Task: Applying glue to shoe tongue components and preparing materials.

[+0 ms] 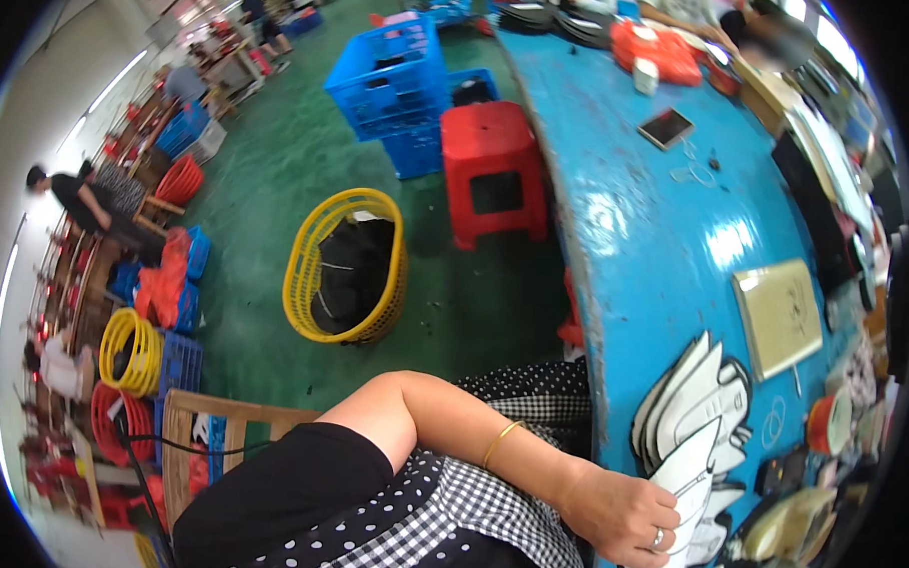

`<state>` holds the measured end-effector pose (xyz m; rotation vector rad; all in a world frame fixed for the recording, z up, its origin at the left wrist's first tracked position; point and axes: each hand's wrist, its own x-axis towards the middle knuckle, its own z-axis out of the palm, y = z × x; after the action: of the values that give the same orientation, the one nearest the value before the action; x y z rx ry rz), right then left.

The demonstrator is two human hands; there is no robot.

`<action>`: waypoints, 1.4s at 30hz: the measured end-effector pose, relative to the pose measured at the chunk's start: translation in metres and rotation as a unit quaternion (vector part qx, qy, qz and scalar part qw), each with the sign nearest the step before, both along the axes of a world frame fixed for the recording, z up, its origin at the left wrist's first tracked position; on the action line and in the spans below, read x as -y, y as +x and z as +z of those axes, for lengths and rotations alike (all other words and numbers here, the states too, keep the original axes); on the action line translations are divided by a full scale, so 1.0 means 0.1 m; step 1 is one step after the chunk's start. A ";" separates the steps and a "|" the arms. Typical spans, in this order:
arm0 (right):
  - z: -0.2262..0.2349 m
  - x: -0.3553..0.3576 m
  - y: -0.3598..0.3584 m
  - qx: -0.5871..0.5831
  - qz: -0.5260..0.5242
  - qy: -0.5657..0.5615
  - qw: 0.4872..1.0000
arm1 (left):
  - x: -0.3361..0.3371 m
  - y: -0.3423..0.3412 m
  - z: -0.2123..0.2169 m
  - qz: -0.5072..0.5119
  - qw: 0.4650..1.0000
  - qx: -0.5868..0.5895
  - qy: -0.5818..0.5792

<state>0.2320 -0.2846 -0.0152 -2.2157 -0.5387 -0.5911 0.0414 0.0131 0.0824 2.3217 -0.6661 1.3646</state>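
My left hand (622, 515) is at the near edge of the blue table, its fingers curled closed around the lower part of a white shoe upper piece (691, 463). A gold bangle is on the wrist and a ring on one finger. Just beyond the hand lies a fanned stack of white shoe upper pieces (679, 392) with dark edges, partly under the held one. My right hand is out of view.
The blue table (636, 240) carries a notebook (779, 320), a phone (666, 128), a tape roll (828, 422) and a red plastic bag (655, 53). On the green floor stand a yellow basket (400, 272) of black pieces, a red stool (492, 135) and blue crates (386, 81). Other people work farther off.
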 end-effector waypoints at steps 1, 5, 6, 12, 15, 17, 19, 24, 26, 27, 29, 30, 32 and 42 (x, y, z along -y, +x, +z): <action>0.01 0.03 -0.03 -0.001 -0.003 -0.009 1.000 | -0.01 -0.08 0.02 0.015 1.000 0.001 0.001; -0.04 -0.09 -0.08 0.040 0.003 0.057 0.998 | -0.04 -0.36 0.07 0.033 0.999 -0.008 0.026; -0.04 -0.11 -0.09 0.059 0.001 0.092 0.994 | -0.03 -0.41 0.08 0.039 0.999 -0.010 0.030; 0.52 -0.53 -0.52 -0.117 0.076 0.257 0.956 | 0.03 -0.64 0.10 0.075 0.996 -0.006 0.047; 0.56 -0.52 -0.58 -0.100 0.083 0.236 0.963 | 0.07 -0.75 0.11 0.086 0.995 -0.003 0.047; 0.46 -0.35 -0.49 0.072 0.061 0.048 0.994 | 0.11 -0.85 0.12 0.107 0.993 -0.001 0.047; 0.34 -0.38 -0.33 0.239 0.024 -0.140 0.961 | 0.11 -0.82 0.11 0.109 0.993 0.007 0.054; 0.20 -0.57 -0.18 0.188 0.090 -0.089 0.974 | 0.18 -0.93 0.03 0.171 0.984 0.048 0.034; 0.15 -0.65 -0.14 0.165 0.114 -0.069 0.977 | 0.20 -1.00 0.00 0.181 0.982 0.048 0.034; 0.13 -0.69 -0.12 0.153 0.126 -0.059 0.978 | 0.21 -1.03 -0.01 0.188 0.980 0.054 0.037; 0.07 -0.78 -0.09 0.129 0.147 -0.037 0.980 | 0.23 -1.09 -0.01 0.199 0.977 0.060 0.041; 0.05 -0.84 -0.06 0.117 0.158 -0.025 0.980 | 0.24 -1.12 -0.01 0.200 0.977 0.055 0.042; 0.00 -0.95 -0.02 0.094 0.177 0.001 0.980 | 0.26 -1.16 -0.01 0.203 0.977 0.051 0.047; -0.21 -1.30 0.17 -0.011 0.233 0.141 0.962 | 0.44 -1.28 0.05 0.198 0.975 0.060 0.075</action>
<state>0.2489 -0.1546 -0.0359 -1.7434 -0.8744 -0.3649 -0.0868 -0.0310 0.0872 2.6096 -0.3594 1.6888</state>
